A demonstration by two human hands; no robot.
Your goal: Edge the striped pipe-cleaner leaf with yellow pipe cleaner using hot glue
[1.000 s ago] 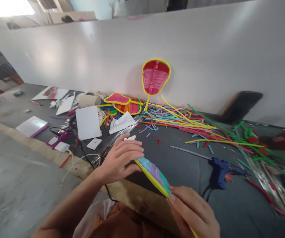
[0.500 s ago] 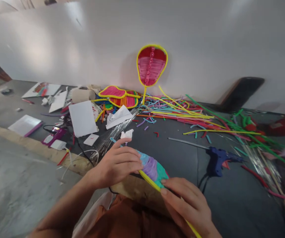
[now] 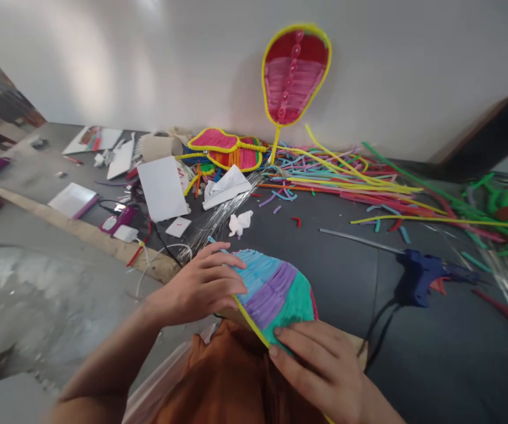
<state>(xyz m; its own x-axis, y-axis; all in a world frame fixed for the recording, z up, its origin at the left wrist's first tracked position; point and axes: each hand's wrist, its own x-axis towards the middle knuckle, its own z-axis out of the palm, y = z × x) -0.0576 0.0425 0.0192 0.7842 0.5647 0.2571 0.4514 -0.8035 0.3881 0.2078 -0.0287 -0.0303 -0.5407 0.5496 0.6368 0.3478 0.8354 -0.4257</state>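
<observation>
Between my hands is a rounded craft panel [image 3: 271, 291] with blue, purple and green stripes and a bit of red at its right rim. A yellow pipe cleaner [image 3: 250, 323] runs along its near edge, its tail showing below my right hand. My left hand [image 3: 203, 282] grips the panel's left end, fingers over the top face. Fingers of my right hand [image 3: 320, 359] press the green stripe and the yellow edge; the thumb is beside the edge. The panel is tilted above the table's front edge and its underside is hidden.
A blue glue gun [image 3: 426, 277] lies on the right with a glue stick in it. Behind are loose pipe cleaners [image 3: 351, 185], a pink paddle shape with yellow rim [image 3: 296, 76] against the wall, white card [image 3: 161, 188], crumpled tissue [image 3: 240, 224] and a purple device [image 3: 115, 221] with cables.
The panel has turned its striped face more toward me, so more of it shows. Both hands stay on it, the right one slightly lower and left. The view has shifted.
</observation>
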